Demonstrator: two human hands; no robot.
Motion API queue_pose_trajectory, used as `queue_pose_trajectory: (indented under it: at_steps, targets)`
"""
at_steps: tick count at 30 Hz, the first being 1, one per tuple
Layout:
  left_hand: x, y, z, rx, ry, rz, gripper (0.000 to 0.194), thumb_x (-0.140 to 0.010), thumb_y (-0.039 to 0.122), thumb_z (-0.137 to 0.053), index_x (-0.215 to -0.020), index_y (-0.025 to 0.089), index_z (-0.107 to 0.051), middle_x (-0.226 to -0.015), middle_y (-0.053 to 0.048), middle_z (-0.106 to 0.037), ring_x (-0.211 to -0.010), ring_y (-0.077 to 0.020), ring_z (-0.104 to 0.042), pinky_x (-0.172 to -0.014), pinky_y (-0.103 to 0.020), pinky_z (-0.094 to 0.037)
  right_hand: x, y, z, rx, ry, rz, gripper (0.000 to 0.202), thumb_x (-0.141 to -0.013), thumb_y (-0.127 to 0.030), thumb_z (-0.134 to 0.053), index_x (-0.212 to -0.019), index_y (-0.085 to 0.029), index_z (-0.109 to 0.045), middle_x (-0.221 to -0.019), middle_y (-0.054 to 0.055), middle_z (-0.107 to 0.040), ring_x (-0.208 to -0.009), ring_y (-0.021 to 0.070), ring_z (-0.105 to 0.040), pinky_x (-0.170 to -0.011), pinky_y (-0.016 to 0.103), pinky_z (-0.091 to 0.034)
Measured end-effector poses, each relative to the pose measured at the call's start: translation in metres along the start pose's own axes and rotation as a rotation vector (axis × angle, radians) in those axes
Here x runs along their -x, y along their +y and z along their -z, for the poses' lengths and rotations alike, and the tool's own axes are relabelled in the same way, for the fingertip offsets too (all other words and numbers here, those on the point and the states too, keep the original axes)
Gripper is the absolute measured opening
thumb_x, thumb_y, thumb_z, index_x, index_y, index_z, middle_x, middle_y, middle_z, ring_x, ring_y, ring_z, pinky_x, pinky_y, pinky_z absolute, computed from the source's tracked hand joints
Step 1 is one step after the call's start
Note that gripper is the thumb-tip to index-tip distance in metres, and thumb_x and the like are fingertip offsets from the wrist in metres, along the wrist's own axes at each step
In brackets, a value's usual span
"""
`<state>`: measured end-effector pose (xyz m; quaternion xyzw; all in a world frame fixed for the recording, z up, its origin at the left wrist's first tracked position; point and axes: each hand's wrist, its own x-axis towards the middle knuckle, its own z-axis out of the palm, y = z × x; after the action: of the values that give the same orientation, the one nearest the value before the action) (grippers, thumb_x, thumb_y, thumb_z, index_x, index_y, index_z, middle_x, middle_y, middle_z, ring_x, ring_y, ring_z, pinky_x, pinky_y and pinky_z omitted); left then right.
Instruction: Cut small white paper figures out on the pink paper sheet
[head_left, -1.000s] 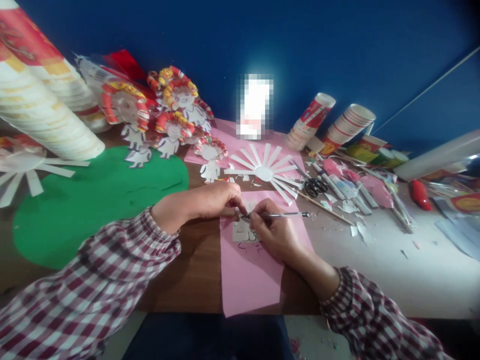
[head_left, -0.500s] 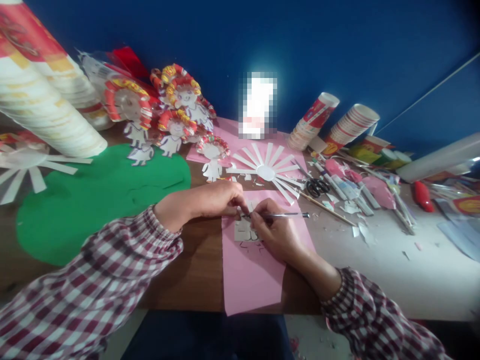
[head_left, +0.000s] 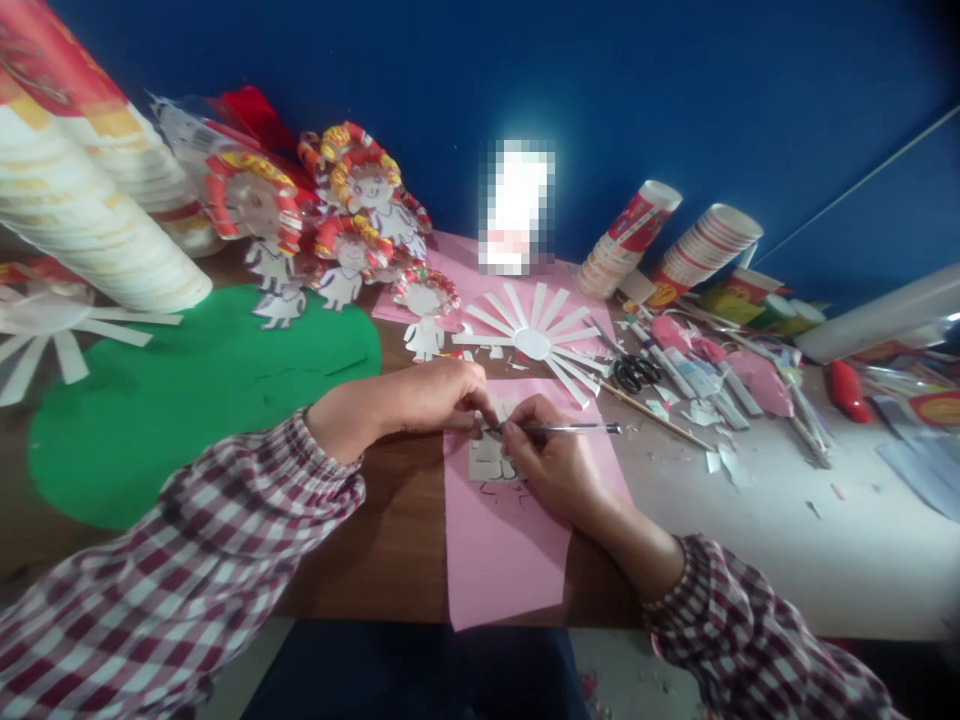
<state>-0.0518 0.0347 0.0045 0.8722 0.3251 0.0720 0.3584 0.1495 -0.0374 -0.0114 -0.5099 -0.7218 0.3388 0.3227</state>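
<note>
A slim silver-and-dark pen [head_left: 577,430] lies nearly level in my right hand [head_left: 559,465], pinched between thumb and fingertips, its back end pointing right. My left hand [head_left: 450,395] comes in from the left, fingers curled down and closed by the pen's front end; whatever they grip is hidden. Under both hands is a small greyish-white piece of paper [head_left: 486,467] with dark drawn lines. It rests on a pink sheet [head_left: 506,575], which shows a few dark pen strokes just below the small piece.
A white cup cut into spread strips [head_left: 532,345] lies beyond my hands, near black-handled scissors [head_left: 636,375] and a thin stick [head_left: 660,418]. Paper dolls [head_left: 424,335] and a green sheet [head_left: 187,400] are left. Stacked paper cups [head_left: 626,240] stand behind; markers and scraps litter the right.
The view has shifted very slightly. Both hands and the pen hold almost the same position over the small paper.
</note>
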Motion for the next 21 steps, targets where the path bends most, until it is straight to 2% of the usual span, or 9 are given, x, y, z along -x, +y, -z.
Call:
queue_pose_trajectory:
  at_steps: [21]
  targets:
    - [-0.0005, -0.0024, -0.0007, -0.029, 0.003, -0.001, 0.019, -0.081, 0.023, -0.066, -0.096, 0.021, -0.077, -0.089, -0.004, -0.066, -0.076, -0.0129, -0.056, -0.069, -0.024, -0.040, 0.0004, 0.0043, -0.0005, -0.038, -0.021, -0.027, 0.013, -0.089, -0.028, -0.055, -0.078, -0.021, -0.053, -0.060, -0.004, -0.054, -0.049, 0.0100, -0.047, -0.047, 0.022, -0.036]
